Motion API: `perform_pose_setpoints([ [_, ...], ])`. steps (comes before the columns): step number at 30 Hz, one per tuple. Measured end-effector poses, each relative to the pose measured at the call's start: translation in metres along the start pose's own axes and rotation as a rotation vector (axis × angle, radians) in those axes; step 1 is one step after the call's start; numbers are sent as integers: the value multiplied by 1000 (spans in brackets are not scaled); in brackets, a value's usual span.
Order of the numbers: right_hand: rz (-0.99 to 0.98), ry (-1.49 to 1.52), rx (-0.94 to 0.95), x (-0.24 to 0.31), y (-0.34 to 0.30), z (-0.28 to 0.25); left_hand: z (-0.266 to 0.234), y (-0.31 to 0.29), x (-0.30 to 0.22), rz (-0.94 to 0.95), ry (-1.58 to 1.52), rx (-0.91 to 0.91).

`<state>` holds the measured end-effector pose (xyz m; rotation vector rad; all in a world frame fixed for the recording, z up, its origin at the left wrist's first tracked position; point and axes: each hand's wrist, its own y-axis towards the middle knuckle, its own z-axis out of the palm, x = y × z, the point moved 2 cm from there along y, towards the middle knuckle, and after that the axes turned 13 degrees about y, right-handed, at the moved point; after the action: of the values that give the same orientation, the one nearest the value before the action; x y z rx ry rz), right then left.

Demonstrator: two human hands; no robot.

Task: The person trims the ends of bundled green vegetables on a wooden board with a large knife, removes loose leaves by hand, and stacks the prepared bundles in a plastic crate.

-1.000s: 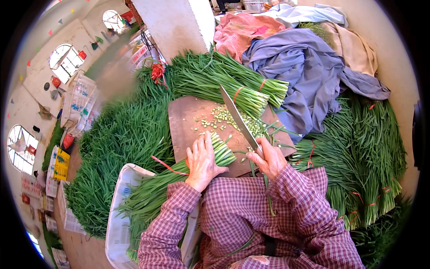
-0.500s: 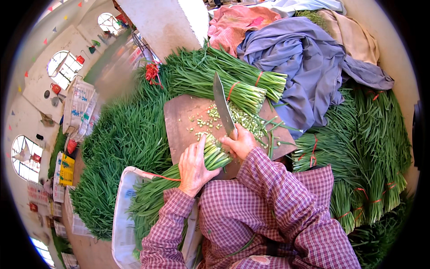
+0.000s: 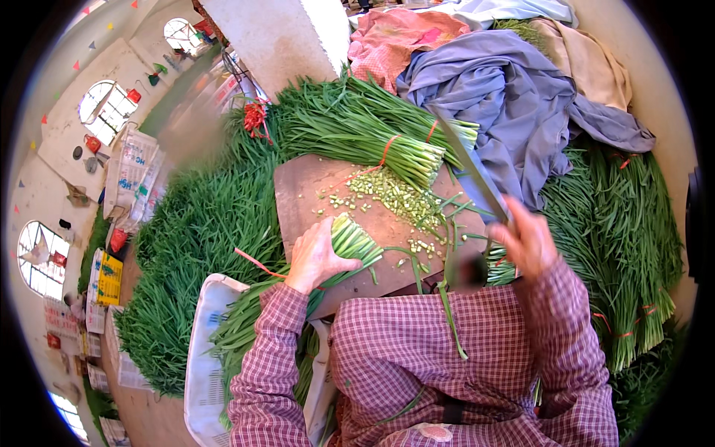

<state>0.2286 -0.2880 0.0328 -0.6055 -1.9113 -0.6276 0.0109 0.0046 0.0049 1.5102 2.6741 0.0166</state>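
My left hand (image 3: 314, 257) is wrapped round a bundle of garlic chives (image 3: 356, 240), its pale cut ends facing right over the brown board (image 3: 302, 197). The leafy end trails back over a white plastic basket (image 3: 199, 357). A knife (image 3: 469, 160) is gripped in my right hand (image 3: 527, 237), raised beyond the board's right edge with the blade slanting up to the left. Chopped stem ends (image 3: 391, 195) lie scattered on the board. Two tied chive bundles (image 3: 413, 153) rest across its far side. One loose chive strand (image 3: 450, 320) hangs over my lap.
A large heap of loose green chives (image 3: 201, 261) fills the left. More tied bundles (image 3: 633, 246) are stacked at the right. Grey-blue cloth (image 3: 495, 97) and a pink checked cloth (image 3: 402, 41) lie at the back. Red ties (image 3: 255, 119) sit beside the far bundles.
My right hand has moved right with the knife, away from the held chives. More cut pieces and strands now lie near the board's front edge. The left hand has barely shifted.
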Motion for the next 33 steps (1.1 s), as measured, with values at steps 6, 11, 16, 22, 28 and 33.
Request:
perform_pose_setpoints([
  [6,-78,11,129,9,-48,51,13,-2,-31,25,187,-130],
  [11,-150,-134,59,8,-35,98,17,2,-36,-53,209,-41],
  [16,-141,-212,109,-2,-37,115,23,1,-32,-55,223,-87],
  [22,-108,-246,150,-2,-40,118,22,2,-31,-42,208,-107],
  [28,-76,-264,179,-4,-38,121,20,3,-34,-43,211,-105],
  [33,-42,-311,199,-2,-31,120,22,2,-34,-18,214,-147],
])
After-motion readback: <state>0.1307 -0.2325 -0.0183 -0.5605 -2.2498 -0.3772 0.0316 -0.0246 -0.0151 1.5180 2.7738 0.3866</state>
